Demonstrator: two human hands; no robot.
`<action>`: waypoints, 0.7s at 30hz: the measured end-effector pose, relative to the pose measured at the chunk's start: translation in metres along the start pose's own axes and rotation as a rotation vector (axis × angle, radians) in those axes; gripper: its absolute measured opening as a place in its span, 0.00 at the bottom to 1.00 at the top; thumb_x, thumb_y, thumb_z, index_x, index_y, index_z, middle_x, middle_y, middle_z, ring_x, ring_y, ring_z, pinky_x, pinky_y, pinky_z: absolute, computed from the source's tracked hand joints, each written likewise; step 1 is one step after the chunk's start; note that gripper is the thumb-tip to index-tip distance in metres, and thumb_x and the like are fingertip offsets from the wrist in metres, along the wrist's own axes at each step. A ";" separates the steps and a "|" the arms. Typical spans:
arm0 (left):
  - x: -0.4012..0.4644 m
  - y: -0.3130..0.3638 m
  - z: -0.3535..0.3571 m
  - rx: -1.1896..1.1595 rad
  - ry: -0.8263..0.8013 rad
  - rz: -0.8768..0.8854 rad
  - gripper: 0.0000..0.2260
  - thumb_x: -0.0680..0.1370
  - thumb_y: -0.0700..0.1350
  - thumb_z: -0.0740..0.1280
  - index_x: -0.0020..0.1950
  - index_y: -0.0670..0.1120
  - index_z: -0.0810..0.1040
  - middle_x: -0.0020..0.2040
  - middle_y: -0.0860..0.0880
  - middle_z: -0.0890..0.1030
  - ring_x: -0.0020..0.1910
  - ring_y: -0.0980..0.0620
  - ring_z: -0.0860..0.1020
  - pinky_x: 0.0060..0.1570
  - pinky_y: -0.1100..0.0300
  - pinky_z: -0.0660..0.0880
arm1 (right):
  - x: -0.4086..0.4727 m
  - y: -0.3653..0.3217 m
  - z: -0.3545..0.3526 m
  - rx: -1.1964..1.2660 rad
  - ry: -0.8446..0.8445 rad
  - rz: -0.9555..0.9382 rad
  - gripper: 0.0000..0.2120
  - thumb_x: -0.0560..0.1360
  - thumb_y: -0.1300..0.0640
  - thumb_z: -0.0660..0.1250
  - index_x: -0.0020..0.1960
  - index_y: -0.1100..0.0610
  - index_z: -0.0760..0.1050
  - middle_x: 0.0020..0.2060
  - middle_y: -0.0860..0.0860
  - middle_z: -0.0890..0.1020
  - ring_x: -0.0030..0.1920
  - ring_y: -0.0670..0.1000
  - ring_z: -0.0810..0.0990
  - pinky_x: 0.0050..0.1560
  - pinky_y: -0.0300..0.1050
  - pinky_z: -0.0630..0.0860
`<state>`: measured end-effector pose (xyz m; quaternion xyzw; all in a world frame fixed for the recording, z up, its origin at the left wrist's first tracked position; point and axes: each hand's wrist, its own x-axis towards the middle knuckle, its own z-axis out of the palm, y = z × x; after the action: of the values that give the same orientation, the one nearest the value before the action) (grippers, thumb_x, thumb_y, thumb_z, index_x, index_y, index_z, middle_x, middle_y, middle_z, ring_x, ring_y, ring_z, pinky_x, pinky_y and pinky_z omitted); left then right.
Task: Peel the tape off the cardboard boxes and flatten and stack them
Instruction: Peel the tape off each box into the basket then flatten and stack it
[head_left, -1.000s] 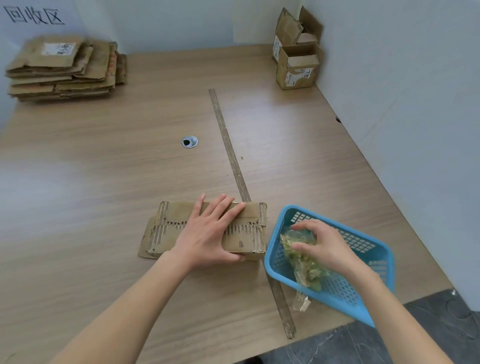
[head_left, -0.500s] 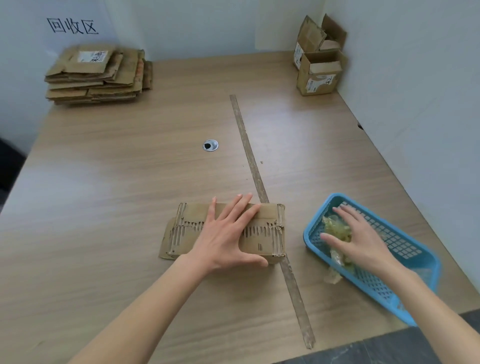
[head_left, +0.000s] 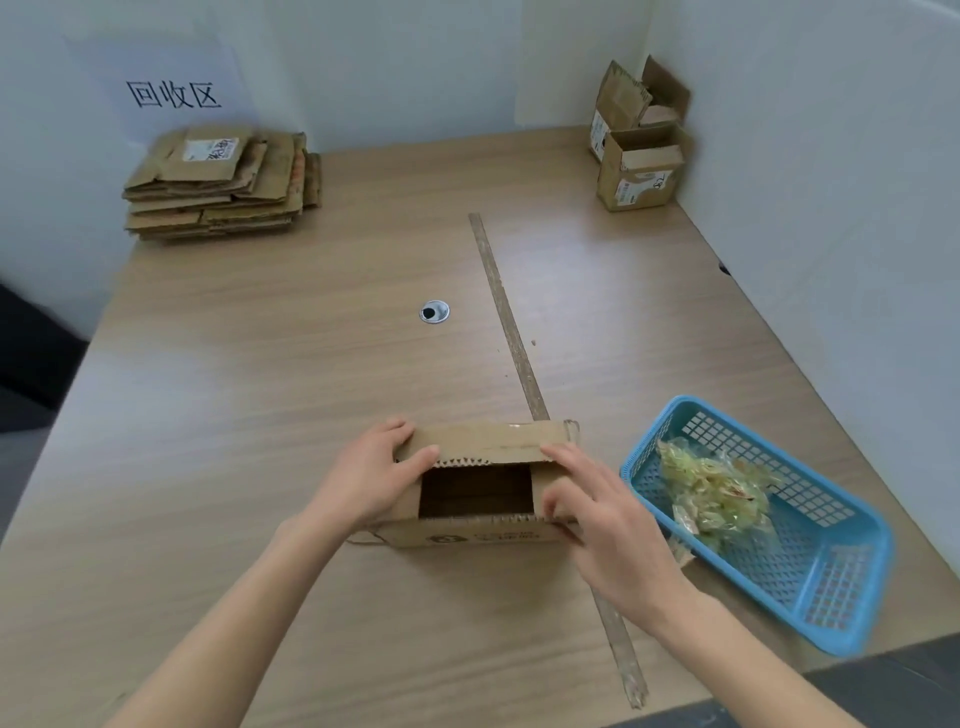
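At the far left corner of the wood-grain counter (head_left: 260, 364) lay a stack of flattened boxes (head_left: 218, 184), brown corrugated sheets with ragged edges and a white label on top, under a paper sign (head_left: 174, 93) on the wall. A small round metal grommet (head_left: 434, 312) sat in the counter's middle, and a long, thin worn strip (head_left: 511, 332) ran from far to near just right of it.

Near the front edge, the cardboard box (head_left: 488, 483) stood on the counter, its long axis running left to right, its open rectangular mouth facing the camera with a dark hollow inside. Its torn flap edges showed jagged corrugation; a glossy band of tape ran along the top panel. The left hand (head_left: 363, 478) wrapped the box's left end, a clenched grip with thumb over the top. The right hand (head_left: 597, 514) grasped the right end, fingers curled round the flap.

To the right, a blue plastic mesh basket (head_left: 810, 587) held crumpled yellowish tape scraps (head_left: 711, 493). Two unflattened boxes (head_left: 639, 150) stood in the far right corner.
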<state>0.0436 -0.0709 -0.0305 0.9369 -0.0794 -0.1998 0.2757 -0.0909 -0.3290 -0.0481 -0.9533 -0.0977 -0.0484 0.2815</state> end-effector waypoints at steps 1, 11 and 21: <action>0.000 0.000 0.000 0.015 -0.031 -0.006 0.36 0.78 0.61 0.70 0.80 0.46 0.65 0.81 0.51 0.62 0.79 0.51 0.61 0.76 0.56 0.59 | -0.008 0.000 0.003 -0.002 -0.008 -0.051 0.13 0.74 0.59 0.75 0.49 0.48 0.72 0.77 0.48 0.67 0.79 0.51 0.61 0.73 0.58 0.69; -0.024 -0.001 0.048 -0.090 0.201 -0.030 0.36 0.76 0.37 0.67 0.82 0.52 0.59 0.84 0.49 0.44 0.81 0.44 0.54 0.73 0.52 0.65 | 0.020 -0.032 0.008 -0.013 0.096 0.567 0.32 0.67 0.45 0.80 0.61 0.47 0.63 0.75 0.47 0.61 0.68 0.52 0.73 0.52 0.47 0.76; -0.020 -0.010 -0.020 -0.732 0.530 0.045 0.31 0.81 0.36 0.57 0.83 0.53 0.56 0.63 0.80 0.69 0.56 0.84 0.67 0.52 0.84 0.64 | 0.070 -0.012 -0.048 0.691 0.219 0.485 0.28 0.75 0.51 0.49 0.74 0.35 0.65 0.66 0.29 0.70 0.58 0.24 0.68 0.62 0.40 0.64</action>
<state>0.0341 -0.0478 -0.0145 0.7947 0.0496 0.0382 0.6038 -0.0268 -0.3341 0.0086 -0.7877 0.1491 -0.0461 0.5960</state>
